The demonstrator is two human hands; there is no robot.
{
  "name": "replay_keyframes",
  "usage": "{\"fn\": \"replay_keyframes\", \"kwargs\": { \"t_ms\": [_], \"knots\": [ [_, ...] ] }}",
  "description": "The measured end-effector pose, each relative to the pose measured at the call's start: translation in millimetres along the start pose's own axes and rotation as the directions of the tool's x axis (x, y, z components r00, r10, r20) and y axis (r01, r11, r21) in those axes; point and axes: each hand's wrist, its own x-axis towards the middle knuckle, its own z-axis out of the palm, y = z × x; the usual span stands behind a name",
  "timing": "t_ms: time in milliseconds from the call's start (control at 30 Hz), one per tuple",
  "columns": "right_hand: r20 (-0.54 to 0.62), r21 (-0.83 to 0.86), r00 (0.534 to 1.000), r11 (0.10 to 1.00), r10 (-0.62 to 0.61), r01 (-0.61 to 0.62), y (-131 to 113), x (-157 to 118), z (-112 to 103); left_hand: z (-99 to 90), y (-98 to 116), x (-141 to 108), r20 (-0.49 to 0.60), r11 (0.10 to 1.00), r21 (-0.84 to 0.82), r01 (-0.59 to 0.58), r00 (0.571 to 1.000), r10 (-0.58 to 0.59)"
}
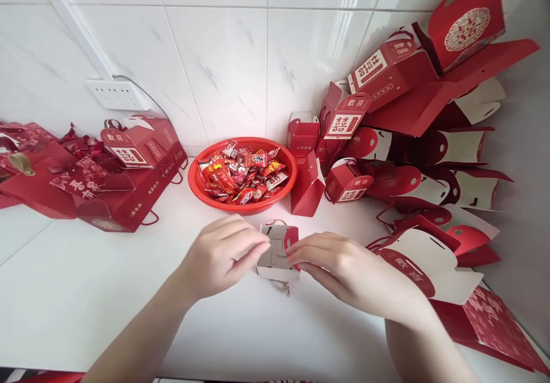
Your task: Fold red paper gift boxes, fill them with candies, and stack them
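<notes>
A small open candy box (278, 271) sits on the white surface in front of me, its pale inside facing up. Twisted cord shows at its far and near sides. My left hand (226, 254) is closed at the box's left edge, thumb and fingertips close together; the part of the box behind them is hidden. On the opposite side, my right hand (329, 263) pinches the red rounded flap between fingers and thumb. Just beyond the box, a red plastic basket (193, 185) holds many wrapped candies (247, 171).
Folded red gift boxes (347, 121) stand against the tiled wall at right, beside several open box blanks (464, 142). Red boxes and bags (133, 194) are piled at left, under a wall socket (117, 94). A red triangular box (307, 188) stands beside the basket.
</notes>
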Motion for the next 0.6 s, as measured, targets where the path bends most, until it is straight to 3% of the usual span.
{"fn": "replay_keyframes", "kwargs": {
  "t_ms": [100, 200, 367, 600],
  "knots": [
    [-0.007, -0.148, 0.998, 0.987, -0.066, 0.064, 10, 19, 19, 4.5, 3, 9, 0.274, 1.0, -0.024, 0.008, 0.962, -0.001],
    [0.015, -0.275, 0.996, 0.958, -0.086, 0.087, 21, 31, 35, 11.2, -4, 9, 0.405, 0.991, 0.124, 0.051, 0.909, -0.097],
    [-0.009, -0.315, 1.0, 0.949, -0.025, 0.021, 27, 28, 27, 17.2, -15, 2, 0.498, 0.963, 0.184, 0.197, 0.826, -0.264],
    [-0.088, -0.399, 0.984, 0.9, 0.155, -0.178, 25, 23, 14, 36.0, -18, -1, 0.525, 0.772, 0.119, 0.624, 0.621, -0.583]
  ]
}}
